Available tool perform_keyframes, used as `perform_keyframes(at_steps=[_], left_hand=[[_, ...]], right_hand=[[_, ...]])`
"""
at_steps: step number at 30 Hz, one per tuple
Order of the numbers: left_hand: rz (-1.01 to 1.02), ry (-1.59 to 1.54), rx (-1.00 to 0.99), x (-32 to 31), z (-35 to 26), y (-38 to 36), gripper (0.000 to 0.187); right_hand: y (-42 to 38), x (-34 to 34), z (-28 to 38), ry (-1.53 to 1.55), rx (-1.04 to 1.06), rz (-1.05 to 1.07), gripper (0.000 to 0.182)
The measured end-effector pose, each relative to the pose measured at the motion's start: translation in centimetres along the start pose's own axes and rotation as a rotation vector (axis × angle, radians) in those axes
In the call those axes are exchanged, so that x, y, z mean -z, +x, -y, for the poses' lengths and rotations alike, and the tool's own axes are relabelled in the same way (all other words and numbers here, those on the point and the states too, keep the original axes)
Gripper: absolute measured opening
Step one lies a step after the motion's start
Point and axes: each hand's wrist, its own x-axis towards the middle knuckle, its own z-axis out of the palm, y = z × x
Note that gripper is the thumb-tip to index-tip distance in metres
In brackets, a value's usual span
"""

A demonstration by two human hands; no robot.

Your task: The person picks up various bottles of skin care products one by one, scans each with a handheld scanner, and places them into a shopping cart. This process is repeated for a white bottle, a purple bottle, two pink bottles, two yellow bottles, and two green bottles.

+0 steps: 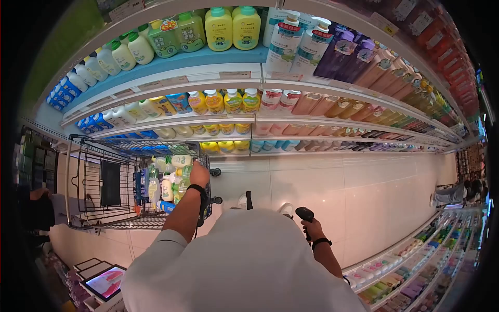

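Observation:
My left hand [198,176] is closed at the end rim of a wire shopping cart [104,224], its fingers mostly hidden from above. Right beside it, inside the cart, lie a pale bottle with a label [181,160] and several green, white and yellow bottles. A clear pump bottle [154,188] and a blue bottle [166,207] are among them. My right hand [313,229] is wrapped around the handle of a black handheld scanner [304,213], held out low on my right side over the floor.
Ahead run shelves [208,78] full of bottles. More stocked shelves [410,265] stand behind me on the right. A display screen [105,282] is at lower left. One person [41,210] stands at the left edge, another [451,195] at far right. Tiled floor [312,177] stretches rightward.

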Motion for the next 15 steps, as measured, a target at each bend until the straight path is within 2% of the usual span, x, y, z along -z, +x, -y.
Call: perform_keyframes(at_steps=[4,8,11,15], left_hand=[[-0.008,-0.079,0.178,-0.5,-1.8,-1.1,0.03],[-0.089,-0.115,0.317,-0.9,-4.6,-2.4,0.036],[-0.064,-0.127,0.425,-2.0,-5.8,-3.2,0.044],[-0.025,-0.08,0.499,-2.8,-8.7,-4.9,0.049]], right_hand=[[4.3,2.0,3.6,-0.177,0.031,0.089,0.032],[9.6,5.6,7.6,-0.391,0.171,0.17,0.032],[10.4,8.7,12.7,-0.545,0.249,0.192,0.033],[15.2,12.6,15.9,-0.59,0.313,0.239,0.031]])
